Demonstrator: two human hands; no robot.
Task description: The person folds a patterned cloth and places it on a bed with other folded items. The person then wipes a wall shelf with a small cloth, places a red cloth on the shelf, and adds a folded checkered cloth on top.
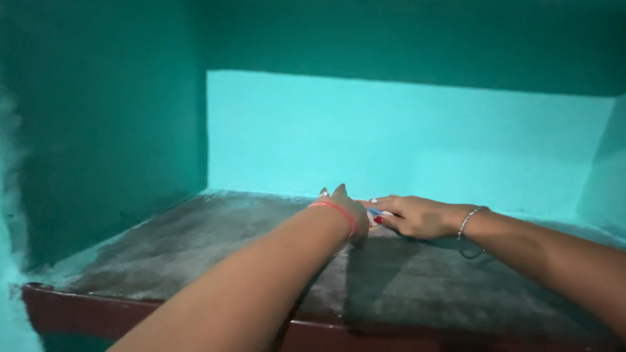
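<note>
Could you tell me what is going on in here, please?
A person is reaching with both hands into a teal-painted wall niche. The left hand, with a red band on its wrist, and the right hand, with a silver bangle, meet at the back of the grey, dusty shelf. Between them they are touching a small pale thing with a bit of red and blue on it; it is mostly hidden, so I cannot tell what it is.

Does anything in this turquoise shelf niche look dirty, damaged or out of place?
Yes. The dark grey stone shelf is covered with pale dusty smears, thickest along its left side. The left hand and right hand meet over a small white-and-blue object, mostly hidden. No breakage shows.
</note>
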